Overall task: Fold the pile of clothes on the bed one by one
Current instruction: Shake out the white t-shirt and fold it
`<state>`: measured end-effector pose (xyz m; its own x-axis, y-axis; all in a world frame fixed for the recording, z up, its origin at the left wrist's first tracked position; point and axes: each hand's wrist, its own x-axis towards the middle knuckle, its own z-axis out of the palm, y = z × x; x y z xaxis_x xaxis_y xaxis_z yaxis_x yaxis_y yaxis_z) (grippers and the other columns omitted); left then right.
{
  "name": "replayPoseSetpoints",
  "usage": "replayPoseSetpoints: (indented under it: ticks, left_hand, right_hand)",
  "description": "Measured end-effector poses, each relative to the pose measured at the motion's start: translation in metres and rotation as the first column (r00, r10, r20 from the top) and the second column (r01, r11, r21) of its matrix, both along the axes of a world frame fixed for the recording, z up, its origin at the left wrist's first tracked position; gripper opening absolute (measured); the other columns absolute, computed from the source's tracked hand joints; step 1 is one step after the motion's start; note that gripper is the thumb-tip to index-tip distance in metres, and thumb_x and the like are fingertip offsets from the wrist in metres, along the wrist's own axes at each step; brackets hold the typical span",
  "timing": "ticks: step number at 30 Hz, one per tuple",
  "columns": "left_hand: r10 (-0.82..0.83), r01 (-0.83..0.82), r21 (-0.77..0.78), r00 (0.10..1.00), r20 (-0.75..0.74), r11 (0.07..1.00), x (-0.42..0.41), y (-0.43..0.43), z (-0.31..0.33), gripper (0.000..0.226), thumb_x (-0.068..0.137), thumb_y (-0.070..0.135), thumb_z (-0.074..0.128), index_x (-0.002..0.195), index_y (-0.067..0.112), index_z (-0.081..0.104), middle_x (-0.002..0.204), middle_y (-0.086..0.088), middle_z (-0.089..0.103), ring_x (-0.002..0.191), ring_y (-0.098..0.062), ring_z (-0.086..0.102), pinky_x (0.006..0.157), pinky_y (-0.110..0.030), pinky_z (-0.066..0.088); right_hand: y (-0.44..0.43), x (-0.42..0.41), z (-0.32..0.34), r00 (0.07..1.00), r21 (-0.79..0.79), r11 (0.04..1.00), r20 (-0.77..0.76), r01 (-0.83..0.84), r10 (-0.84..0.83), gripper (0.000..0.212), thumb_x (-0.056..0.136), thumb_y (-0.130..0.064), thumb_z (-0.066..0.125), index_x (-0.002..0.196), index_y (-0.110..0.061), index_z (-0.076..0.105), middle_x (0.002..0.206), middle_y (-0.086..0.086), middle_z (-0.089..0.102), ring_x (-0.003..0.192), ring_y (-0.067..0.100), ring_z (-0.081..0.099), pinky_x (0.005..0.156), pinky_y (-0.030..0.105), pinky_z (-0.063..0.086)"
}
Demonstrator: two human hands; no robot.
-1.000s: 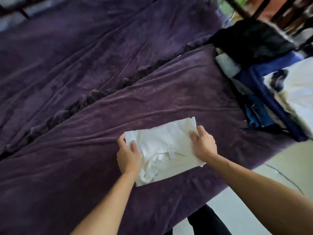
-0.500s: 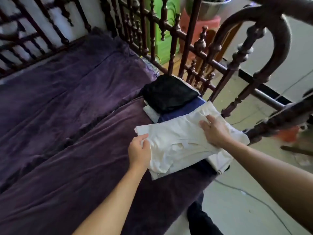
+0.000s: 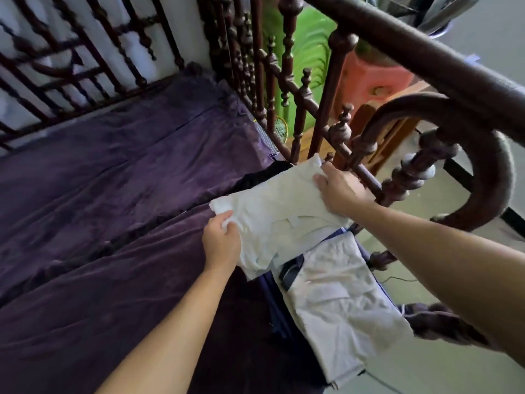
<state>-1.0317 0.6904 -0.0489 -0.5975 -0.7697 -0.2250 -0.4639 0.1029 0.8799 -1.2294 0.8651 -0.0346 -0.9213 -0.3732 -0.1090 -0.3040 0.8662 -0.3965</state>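
Note:
A folded cream-white garment (image 3: 272, 211) hangs just above the clothes at the bed's right end. My left hand (image 3: 223, 243) pinches its near left edge. My right hand (image 3: 339, 191) grips its far right side, fingers curled over the cloth. Under it a black garment (image 3: 255, 177) peeks out near the railing. Closer to me lies a folded white garment (image 3: 341, 302) on dark blue clothes (image 3: 277, 308).
The bed carries a purple velvet cover (image 3: 127, 194). A dark carved wooden railing (image 3: 366, 155) runs along the far and right sides, close to my right hand. Beyond it stand a green object (image 3: 306, 52) and a pink stool (image 3: 369, 75). Pale floor (image 3: 443, 373) lies at lower right.
Both hands carried the folded cream garment from the middle of the bed to the right, over the stacked clothes by the railing. The view turned right with it.

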Motion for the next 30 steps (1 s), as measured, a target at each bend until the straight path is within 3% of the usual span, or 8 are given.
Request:
replayPoseSetpoints:
  ticks: [5,10,16,20,23,25,27,30]
  left_hand:
    - [0.04,-0.043,0.057,0.998,0.054,0.997,-0.04,-0.03,-0.027,0.04,0.087,0.007,0.046,0.122,0.015,0.062,0.13,-0.001,0.056,0.118,-0.017,0.052,0.094,-0.026,0.043]
    - [-0.114,0.115,-0.002,0.986,0.122,0.993,-0.098,-0.065,-0.045,0.04,0.084,0.0,0.048,0.119,0.009,0.065,0.126,-0.006,0.061,0.116,-0.021,0.056,0.096,-0.025,0.043]
    - [-0.458,0.525,-0.155,0.826,0.328,0.837,-0.206,-0.105,-0.053,0.044,0.081,0.003,0.047,0.114,0.024,0.068,0.13,0.001,0.06,0.123,-0.018,0.052,0.106,-0.03,0.039]
    - [-0.57,0.669,-0.207,0.727,0.383,0.714,-0.264,-0.098,-0.074,0.044,0.084,0.011,0.045,0.118,0.031,0.065,0.132,0.0,0.058,0.122,-0.024,0.053,0.105,-0.034,0.041]
    - [-0.628,0.786,-0.154,0.58,0.519,0.599,-0.276,-0.081,-0.109,0.041,0.092,0.02,0.043,0.127,0.037,0.057,0.137,-0.003,0.05,0.127,-0.03,0.046,0.108,-0.041,0.036]
    - [-0.588,0.813,-0.172,0.531,0.61,0.556,-0.268,-0.077,-0.125,0.044,0.094,0.021,0.043,0.134,0.036,0.05,0.145,-0.004,0.039,0.13,-0.031,0.037,0.11,-0.042,0.031]
    - [-0.524,0.756,-0.302,0.631,0.572,0.581,-0.255,-0.079,-0.132,0.046,0.091,0.022,0.047,0.137,0.028,0.049,0.15,-0.008,0.033,0.134,-0.03,0.03,0.11,-0.043,0.028]
    - [-0.471,0.653,-0.471,0.756,0.454,0.593,-0.233,-0.083,-0.137,0.045,0.092,0.028,0.051,0.137,0.023,0.05,0.153,-0.012,0.03,0.139,-0.032,0.026,0.111,-0.045,0.025]
  right_hand:
    - [-0.026,-0.033,-0.028,0.997,-0.026,0.999,0.071,0.046,-0.044,0.037,0.098,-0.039,0.035,0.13,-0.021,0.044,0.105,0.016,0.061,0.082,0.032,0.053,0.061,0.033,0.034]
    - [-0.017,-0.025,-0.053,0.903,-0.118,0.925,0.292,0.36,-0.314,0.037,0.098,-0.045,0.035,0.133,-0.034,0.04,0.111,-0.001,0.052,0.088,0.029,0.055,0.063,0.03,0.041]
    - [-0.02,0.041,-0.07,0.641,-0.321,0.573,0.551,0.754,-0.535,0.012,0.095,-0.029,0.045,0.085,-0.024,0.042,0.08,-0.002,0.053,0.074,0.021,0.053,0.059,0.031,0.037]
    - [-0.033,0.056,-0.083,0.495,-0.334,0.37,0.666,0.867,-0.558,0.009,0.091,-0.028,0.053,0.089,-0.028,0.045,0.085,0.001,0.058,0.071,0.016,0.056,0.058,0.032,0.045]
    - [-0.034,0.065,-0.099,0.305,-0.105,0.398,0.822,0.911,-0.481,0.023,0.09,-0.024,0.063,0.095,-0.009,0.046,0.089,0.013,0.059,0.076,0.029,0.062,0.069,0.046,0.058]
    - [-0.025,0.065,-0.095,0.23,0.006,0.529,0.897,0.848,-0.378,0.024,0.09,-0.022,0.066,0.094,-0.001,0.054,0.08,0.017,0.065,0.068,0.03,0.068,0.062,0.044,0.058]
    - [-0.007,0.061,-0.088,0.431,0.001,0.791,0.838,0.612,-0.335,0.03,0.09,-0.032,0.064,0.079,-0.004,0.064,0.063,0.009,0.069,0.055,0.024,0.067,0.059,0.039,0.056]
    - [0.009,0.045,-0.083,0.955,0.11,0.973,0.199,0.201,-0.22,0.038,0.088,-0.049,0.054,0.061,-0.022,0.056,0.055,-0.005,0.06,0.055,0.018,0.057,0.051,0.031,0.045]
